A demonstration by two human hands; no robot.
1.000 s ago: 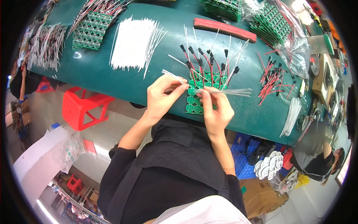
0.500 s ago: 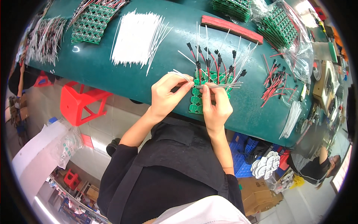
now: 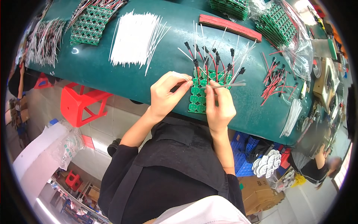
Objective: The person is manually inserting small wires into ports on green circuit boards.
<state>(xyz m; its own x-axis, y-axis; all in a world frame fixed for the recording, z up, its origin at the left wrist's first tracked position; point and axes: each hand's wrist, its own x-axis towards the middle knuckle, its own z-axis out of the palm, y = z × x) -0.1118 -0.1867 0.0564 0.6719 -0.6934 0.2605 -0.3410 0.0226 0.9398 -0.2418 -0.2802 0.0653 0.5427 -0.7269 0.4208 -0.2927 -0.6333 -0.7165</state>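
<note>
Both my hands work over a green circuit board panel [image 3: 197, 99] of round sections. My left hand [image 3: 166, 93] is closed at its left edge, fingertips pinching thin white wires [image 3: 182, 77]. Over the panel's right side, my right hand [image 3: 220, 106] is closed on a small bundle of white wires [image 3: 235, 84] that point right. Red and black wires with black connectors [image 3: 218, 59] stand up from the panel's far part, with long white wires among them. The fingertips hide part of the panel.
A pile of white wires [image 3: 134, 39] lies left of the panel. Loose connector wires [image 3: 276, 82] and another white bundle [image 3: 291, 117] lie right. Beyond are a red bar [image 3: 230, 28] and stacked boards [image 3: 278, 24]. A red stool [image 3: 80, 104] stands below the table edge.
My right hand has shifted slightly right with its wire bundle, widening the gap to my left hand. My left hand has barely moved.
</note>
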